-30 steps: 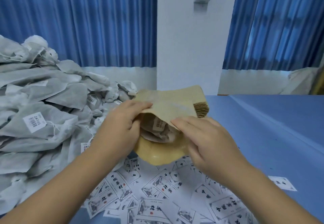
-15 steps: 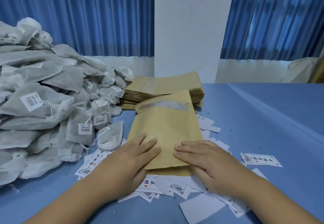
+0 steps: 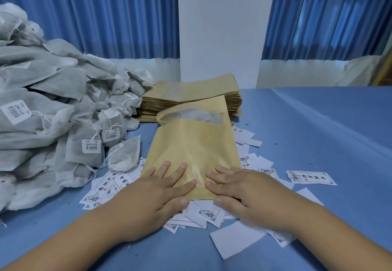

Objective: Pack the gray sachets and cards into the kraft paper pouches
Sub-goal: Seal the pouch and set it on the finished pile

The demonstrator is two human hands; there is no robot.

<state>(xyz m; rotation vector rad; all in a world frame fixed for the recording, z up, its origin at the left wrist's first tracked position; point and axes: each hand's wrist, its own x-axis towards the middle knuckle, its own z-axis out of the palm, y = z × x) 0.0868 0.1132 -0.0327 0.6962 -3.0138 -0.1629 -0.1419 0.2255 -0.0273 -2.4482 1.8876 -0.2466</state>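
Note:
A kraft paper pouch [image 3: 192,143] with a clear window near its far end lies flat on the blue table, on top of scattered white cards [image 3: 310,177]. My left hand [image 3: 161,188] and my right hand [image 3: 237,188] press flat on the pouch's near end, fingers straight, side by side. Something pale shows through the window; what it is I cannot tell. A big heap of gray sachets [image 3: 48,109] with barcode tags fills the left side. One small sachet [image 3: 125,154] lies just left of the pouch.
A stack of flat kraft pouches [image 3: 191,96] sits behind the pouch I press. Blue cloth [image 3: 318,132] covers the table, bare to the right. A white pillar and blue curtains stand behind the table.
One second ago both hands held the pouch up, open, with a sachet inside. Since then the pouch has come down flat on the cards and my hands press on its near end.

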